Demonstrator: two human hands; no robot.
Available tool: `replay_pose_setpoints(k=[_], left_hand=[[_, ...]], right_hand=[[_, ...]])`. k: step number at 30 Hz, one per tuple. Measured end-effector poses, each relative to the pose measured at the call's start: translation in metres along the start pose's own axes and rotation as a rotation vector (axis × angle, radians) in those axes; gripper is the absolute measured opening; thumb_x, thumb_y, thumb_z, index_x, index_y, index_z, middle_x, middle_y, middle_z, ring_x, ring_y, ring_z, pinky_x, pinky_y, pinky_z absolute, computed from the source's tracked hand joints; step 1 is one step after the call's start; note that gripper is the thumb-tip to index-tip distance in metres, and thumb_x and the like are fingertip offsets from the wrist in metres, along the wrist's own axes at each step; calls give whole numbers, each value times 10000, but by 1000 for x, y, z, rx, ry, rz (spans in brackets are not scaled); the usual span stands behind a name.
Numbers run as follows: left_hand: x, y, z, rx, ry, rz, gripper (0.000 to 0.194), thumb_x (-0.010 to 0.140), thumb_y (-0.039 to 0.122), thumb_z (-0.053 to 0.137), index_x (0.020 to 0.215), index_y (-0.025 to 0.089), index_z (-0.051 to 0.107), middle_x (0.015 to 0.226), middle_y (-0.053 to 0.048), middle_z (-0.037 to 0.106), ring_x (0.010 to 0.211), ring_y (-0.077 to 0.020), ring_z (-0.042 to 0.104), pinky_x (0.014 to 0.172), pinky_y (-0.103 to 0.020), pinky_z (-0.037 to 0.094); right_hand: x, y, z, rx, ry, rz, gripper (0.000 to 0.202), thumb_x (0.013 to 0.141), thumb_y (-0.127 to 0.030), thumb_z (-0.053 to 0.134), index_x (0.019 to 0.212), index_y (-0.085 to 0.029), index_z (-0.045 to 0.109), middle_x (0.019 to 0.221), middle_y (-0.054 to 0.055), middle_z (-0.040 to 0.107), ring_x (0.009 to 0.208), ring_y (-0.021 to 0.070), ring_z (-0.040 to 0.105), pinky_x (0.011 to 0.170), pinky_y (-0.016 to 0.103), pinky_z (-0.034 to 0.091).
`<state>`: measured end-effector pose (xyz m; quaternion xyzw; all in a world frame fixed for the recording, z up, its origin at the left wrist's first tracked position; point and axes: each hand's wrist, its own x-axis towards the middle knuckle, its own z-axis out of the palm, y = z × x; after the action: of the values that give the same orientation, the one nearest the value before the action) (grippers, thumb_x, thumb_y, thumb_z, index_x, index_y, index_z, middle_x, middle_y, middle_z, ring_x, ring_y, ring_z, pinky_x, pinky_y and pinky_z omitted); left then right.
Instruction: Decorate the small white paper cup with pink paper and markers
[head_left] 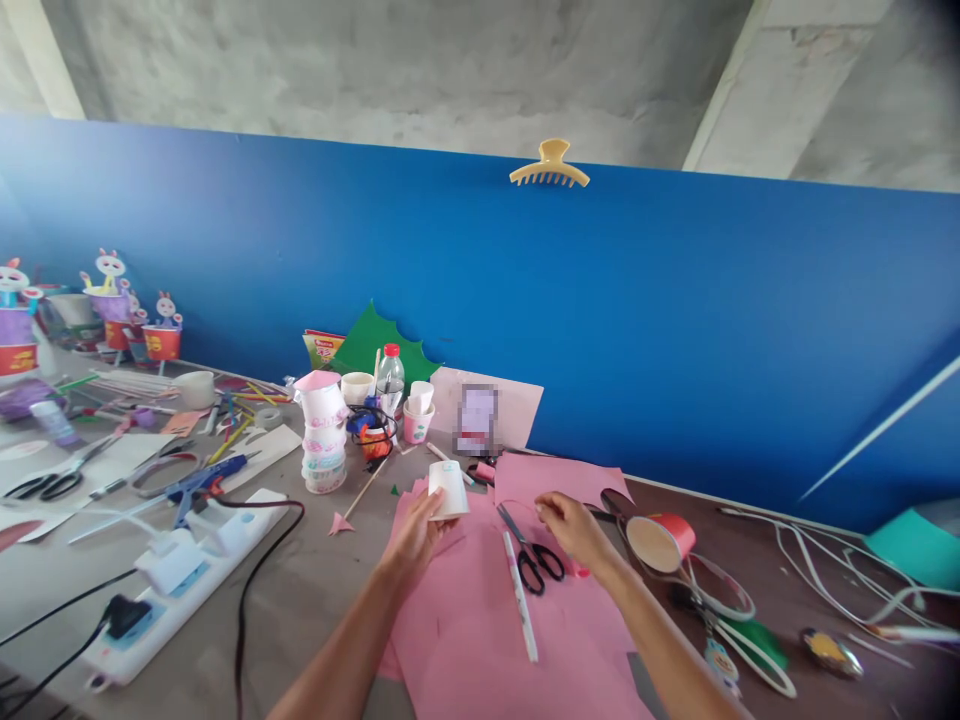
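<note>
My left hand [414,532] is closed around a small white paper cup [448,490] with a faint print near its rim. Over the pink paper sheets [457,640], my right hand [571,522] is raised with its fingertips pinched together; whether something thin sits between them I cannot make out. Black-handled scissors [531,558] lie on the paper just left of that hand. Beside them is a white marker pen [520,598]. A tower of stacked white cups [324,440] with a pink cone top stands to the left of the held cup.
At the left are a white power strip [187,590], a blue glue gun [206,480] and more scissors [56,480]. Behind stand a plastic bottle [390,375] and a pink cup [418,422]. A red paper cup [664,542] lies sideways at right, near white cables [817,565].
</note>
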<state>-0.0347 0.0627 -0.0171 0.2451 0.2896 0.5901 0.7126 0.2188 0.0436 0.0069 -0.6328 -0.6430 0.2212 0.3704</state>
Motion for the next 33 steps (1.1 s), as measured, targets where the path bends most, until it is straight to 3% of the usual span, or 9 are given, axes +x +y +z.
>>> replay_pose_setpoints(k=[5, 14, 26, 33], left_hand=[[-2, 3, 1, 5, 10, -18, 449, 649, 381, 868, 983, 130, 705, 874, -68, 746, 767, -185, 690, 753, -308, 566], [-2, 5, -1, 16, 19, -46, 379, 738, 334, 820, 1022, 119, 690, 852, -84, 741, 704, -178, 690, 656, -281, 572], [-3, 5, 2, 9, 35, -68, 428, 679, 354, 867, 1008, 129, 711, 852, -79, 736, 736, -193, 684, 694, -299, 565], [-1, 2, 3, 20, 73, -78, 364, 729, 354, 818, 1001, 136, 712, 900, -96, 744, 807, -222, 697, 746, -317, 552]], right_hand=[[2, -1, 17, -76, 33, 9, 296, 855, -325, 489, 954, -164, 717, 987, 118, 774, 922, 243, 729, 817, 314, 540], [3, -6, 49, -263, 78, -57, 365, 870, -156, 499, 1187, -132, 677, 1261, 150, 677, 1218, 271, 614, 1029, 343, 452], [39, -21, 76, -437, -53, -133, 330, 921, -124, 481, 1122, -169, 739, 1123, 129, 704, 1080, 251, 617, 907, 302, 452], [54, -37, 80, -564, -120, -98, 401, 910, -138, 504, 1264, -220, 673, 1167, 147, 664, 1069, 285, 596, 857, 347, 427]])
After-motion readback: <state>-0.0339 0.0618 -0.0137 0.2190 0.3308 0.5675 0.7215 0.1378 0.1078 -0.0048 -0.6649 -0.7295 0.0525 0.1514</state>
